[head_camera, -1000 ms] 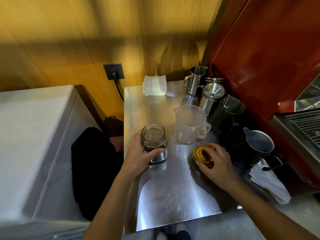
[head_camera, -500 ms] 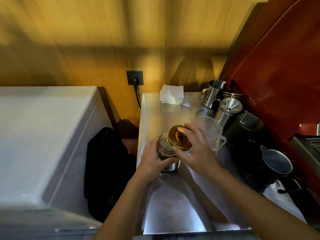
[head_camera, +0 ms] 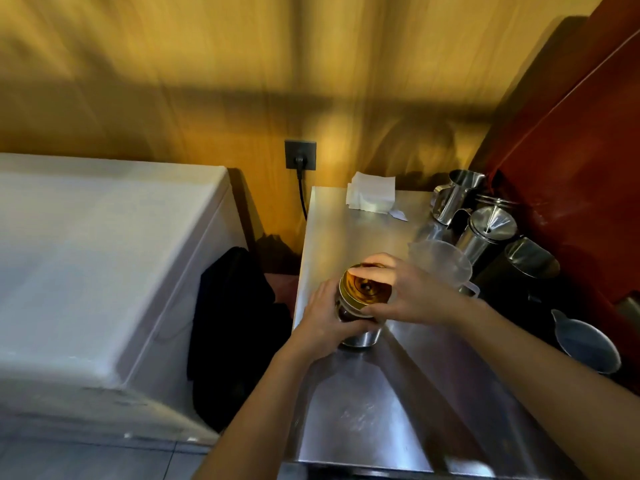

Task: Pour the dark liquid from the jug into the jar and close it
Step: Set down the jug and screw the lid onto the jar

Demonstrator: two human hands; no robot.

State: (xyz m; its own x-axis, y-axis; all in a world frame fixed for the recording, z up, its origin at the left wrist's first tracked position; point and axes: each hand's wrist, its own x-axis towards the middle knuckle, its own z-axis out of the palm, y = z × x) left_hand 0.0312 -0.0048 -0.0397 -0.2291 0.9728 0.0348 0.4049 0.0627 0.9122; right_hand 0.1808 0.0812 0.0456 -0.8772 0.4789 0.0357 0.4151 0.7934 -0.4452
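Got my left hand wrapped round the glass jar near the steel bench's left edge. Right hand is gripping the gold lid on the jar's mouth, clear plastic jug just behind.

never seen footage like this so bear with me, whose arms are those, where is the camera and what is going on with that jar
There is no machine here. The arms belong to a person, and the single camera is worn on their head, looking forward and down, which is why the picture bends at the edges.

The left hand wraps around a glass jar with dark liquid inside, standing on a steel counter. The right hand holds a gold lid on top of the jar, fingers around its rim. Whether it is screwed tight cannot be seen.

Behind stands an empty clear plastic jug. To the right are several metal pitchers, and at the back a folded white paper.
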